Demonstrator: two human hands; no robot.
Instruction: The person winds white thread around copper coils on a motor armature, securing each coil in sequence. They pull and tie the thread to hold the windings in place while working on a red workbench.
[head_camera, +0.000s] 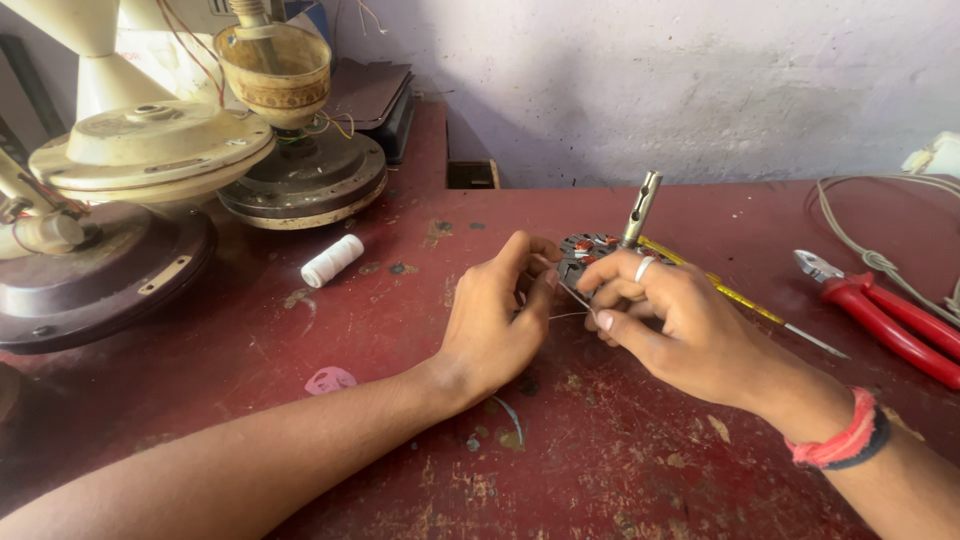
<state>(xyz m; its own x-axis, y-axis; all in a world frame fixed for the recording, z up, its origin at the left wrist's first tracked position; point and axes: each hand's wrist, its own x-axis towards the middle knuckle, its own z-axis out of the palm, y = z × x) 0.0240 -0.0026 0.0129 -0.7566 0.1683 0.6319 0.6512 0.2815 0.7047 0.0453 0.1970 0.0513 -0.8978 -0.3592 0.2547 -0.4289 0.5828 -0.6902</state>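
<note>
My left hand (497, 318) and my right hand (668, 318) meet near the middle of the worn dark-red surface (620, 470), both working at a small round motor stator with copper-coloured windings (583, 252) that sits just beyond my knuckles. A short grey metal shaft with holes in it (641, 208) rises tilted from the stator. The fingers of my left hand are pinched together on a thin pale wire (572, 293), which runs across to my right hand; the fingers there are curled in and nip the same wire, with a silver ring on one of them. A red and black band circles my right wrist.

A long screwdriver with a yellow shaft and a bare metal tip (760, 312) lies slanted on the surface behind my right hand, partly hidden by it. Further right lie red-handled pliers (880, 312), and a grey cord (860, 240) loops near them. To the left, well apart from my hands, a small white spool of thread (332, 260) lies on its side. Beyond it stand cream and brown ceiling-fan motor housings (150, 150). A small pink scrap (330, 380) rests near my left forearm.
</note>
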